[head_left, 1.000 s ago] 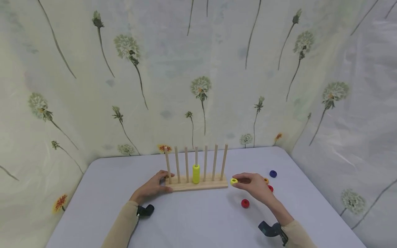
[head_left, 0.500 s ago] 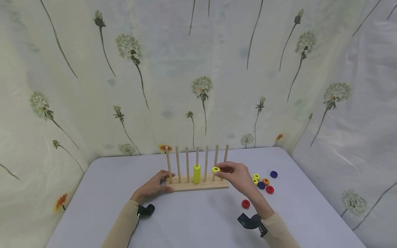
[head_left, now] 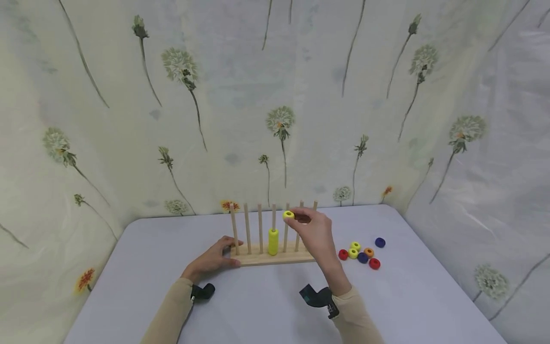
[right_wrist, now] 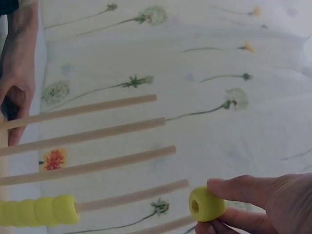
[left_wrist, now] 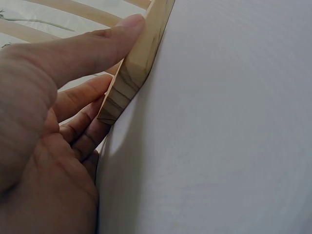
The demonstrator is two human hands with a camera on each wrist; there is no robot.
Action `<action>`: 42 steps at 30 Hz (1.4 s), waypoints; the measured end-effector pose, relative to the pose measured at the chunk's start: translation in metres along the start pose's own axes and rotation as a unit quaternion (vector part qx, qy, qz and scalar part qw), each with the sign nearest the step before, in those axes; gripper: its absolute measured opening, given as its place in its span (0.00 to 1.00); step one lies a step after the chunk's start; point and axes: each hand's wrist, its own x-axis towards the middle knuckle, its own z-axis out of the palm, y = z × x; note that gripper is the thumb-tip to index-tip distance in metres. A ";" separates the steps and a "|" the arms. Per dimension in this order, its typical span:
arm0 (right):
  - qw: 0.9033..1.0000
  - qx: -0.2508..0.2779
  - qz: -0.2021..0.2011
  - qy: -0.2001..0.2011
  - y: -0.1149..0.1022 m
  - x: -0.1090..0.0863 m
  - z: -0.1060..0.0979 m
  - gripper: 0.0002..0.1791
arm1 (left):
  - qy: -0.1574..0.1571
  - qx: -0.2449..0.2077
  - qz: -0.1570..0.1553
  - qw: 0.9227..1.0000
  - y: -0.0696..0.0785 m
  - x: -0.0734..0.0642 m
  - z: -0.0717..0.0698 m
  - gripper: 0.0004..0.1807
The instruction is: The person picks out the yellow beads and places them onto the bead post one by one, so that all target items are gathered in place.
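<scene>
A yellow bead (right_wrist: pixel 207 203) is held near the peg tops, pinched between the thumb and fingertips of the right hand (head_left: pixel 317 235), with its bore showing. It is not threaded on any peg; whether a peg is touched by it cannot be told. The bead looks light, stiff and hard to damage; its smooth, rounded wall may be a little slippery. It is best taken by opposite sides, as here, so that the bore is left uncovered.

Just beside it, a stack of yellow beads (head_left: pixel 273 242) is borne on the middle peg (head_left: pixel 273 217) of seven. The pegs are set upright in a wooden base (head_left: pixel 275 259), which seems light enough to be shifted by a knock and is well steadied at an end. Its left end is gripped by the left hand (head_left: pixel 211 258), thumb in front and fingers behind.

To the right of the base, two red beads (head_left: pixel 375 263), two loose yellow beads (head_left: pixel 353 253), an orange bead (head_left: pixel 368 252) and two dark blue beads (head_left: pixel 380 242) are scattered on the white table (head_left: pixel 258 306).
</scene>
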 end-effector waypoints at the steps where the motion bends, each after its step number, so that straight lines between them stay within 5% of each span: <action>1: 1.000 0.000 -0.005 0.008 -0.002 0.001 0.002 0.18 | -0.001 0.000 0.000 1.000 0.000 0.000 0.000 0.32; 14: 1.000 0.008 -0.021 0.010 -0.028 0.024 0.014 0.17 | 0.000 0.003 0.004 1.000 0.000 0.001 0.000 0.32; 27: 0.997 -0.062 -0.040 0.015 -0.028 0.035 0.026 0.18 | -0.002 0.020 0.011 1.000 -0.002 0.001 0.000 0.32; 42: 0.999 -0.049 -0.017 -0.011 -0.033 0.038 0.029 0.16 | 0.002 0.008 0.000 1.000 -0.001 0.000 0.000 0.32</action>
